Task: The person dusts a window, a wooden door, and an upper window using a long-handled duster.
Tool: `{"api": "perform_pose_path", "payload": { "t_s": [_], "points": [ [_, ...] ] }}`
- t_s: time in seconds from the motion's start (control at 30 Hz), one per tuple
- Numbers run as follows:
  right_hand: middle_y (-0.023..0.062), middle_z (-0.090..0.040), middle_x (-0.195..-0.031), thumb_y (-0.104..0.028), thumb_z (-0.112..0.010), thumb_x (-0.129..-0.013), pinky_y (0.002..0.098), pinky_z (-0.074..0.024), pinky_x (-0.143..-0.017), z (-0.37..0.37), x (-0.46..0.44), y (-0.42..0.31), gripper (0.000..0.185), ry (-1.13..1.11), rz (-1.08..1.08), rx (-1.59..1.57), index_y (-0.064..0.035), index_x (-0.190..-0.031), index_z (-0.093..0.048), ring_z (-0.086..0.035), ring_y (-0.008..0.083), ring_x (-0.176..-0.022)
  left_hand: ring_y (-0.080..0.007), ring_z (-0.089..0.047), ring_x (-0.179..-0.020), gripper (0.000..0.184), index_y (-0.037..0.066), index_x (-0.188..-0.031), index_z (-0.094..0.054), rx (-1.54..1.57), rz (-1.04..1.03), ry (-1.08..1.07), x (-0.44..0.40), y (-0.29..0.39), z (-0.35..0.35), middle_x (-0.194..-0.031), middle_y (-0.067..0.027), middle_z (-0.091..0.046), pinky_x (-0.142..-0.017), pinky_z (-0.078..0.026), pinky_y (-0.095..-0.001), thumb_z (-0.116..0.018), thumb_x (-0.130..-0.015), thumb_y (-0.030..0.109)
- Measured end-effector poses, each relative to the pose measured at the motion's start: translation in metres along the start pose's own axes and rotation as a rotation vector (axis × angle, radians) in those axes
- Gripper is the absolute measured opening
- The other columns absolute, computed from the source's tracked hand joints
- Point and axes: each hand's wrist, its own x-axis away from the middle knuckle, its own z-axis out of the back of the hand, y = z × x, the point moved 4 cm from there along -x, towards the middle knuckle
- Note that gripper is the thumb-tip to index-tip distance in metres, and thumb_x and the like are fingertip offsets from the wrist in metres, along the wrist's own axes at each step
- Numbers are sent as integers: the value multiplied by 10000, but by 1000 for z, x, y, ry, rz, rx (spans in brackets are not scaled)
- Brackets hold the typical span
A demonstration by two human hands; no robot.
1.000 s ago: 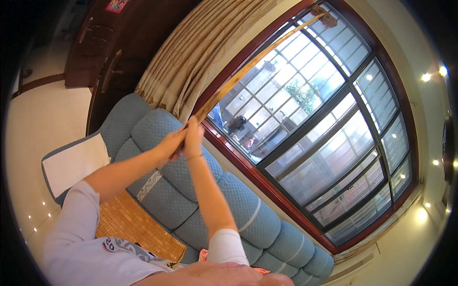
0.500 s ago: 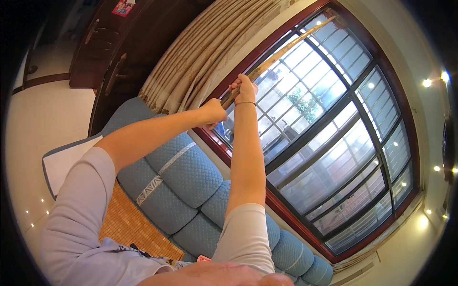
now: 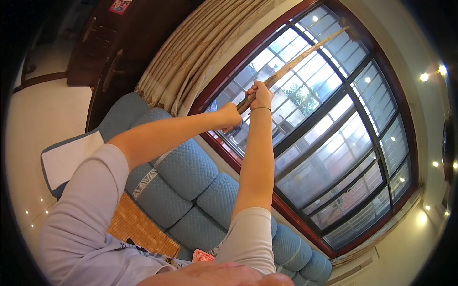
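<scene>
Both of my hands grip a long wooden pole that slants up and away across the window. My left hand is wrapped round its lower end. Farther up the shaft, my right hand is closed round it, with a thin band on the wrist. At the far tip, a brownish bristly head shows near the top of the window; it is too blurred to tell whether it touches the glass or frame.
A blue quilted sofa runs below the window, with a woven mat on its seat and a red patterned item nearby. A beige curtain hangs left of the window. Dark wooden doors stand at upper left.
Both hands and the pole have shifted to the right in view. The pole's far head has moved right and slightly down along the window. The grip stays the same.
</scene>
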Motion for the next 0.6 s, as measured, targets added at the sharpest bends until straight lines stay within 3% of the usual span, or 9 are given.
{"api": "perform_pose_path", "payload": {
  "t_s": [0.23,0.3,0.5,0.6],
  "points": [
    [58,-420,-516,-59,-572,-685,333,-399,-370,17,33,13,141,40,-3,31,-29,-635,-443,-435,175,-378,-186,-411,-329,101,-12,-666,-467,-8,5,14,23,-23,-14,-478,-103,-442,-293,-296,-342,-568,-667,-5],
    [52,-448,-538,-48,-572,-730,346,-434,-415,19,45,32,114,16,-30,11,-32,-695,-465,-447,164,-407,-179,-406,-319,103,8,-657,-453,2,43,-13,31,-44,-6,-472,-104,-443,-285,-295,-336,-554,-675,5],
    [57,-449,-550,-55,-579,-717,342,-419,-385,22,80,78,126,62,-138,-35,-35,-707,-455,-443,177,-395,-183,-439,-333,30,28,-695,-464,-193,29,23,68,-87,16,-479,-94,-452,-300,-329,-341,-493,-702,24],
    [68,-455,-559,-24,-590,-709,324,-412,-370,29,93,86,148,110,-114,-12,-18,-719,-443,-447,183,-400,-216,-493,-380,30,14,-730,-496,-312,-74,128,88,-111,22,-523,-118,-496,-335,-372,-351,-476,-710,21]
  ]
}}
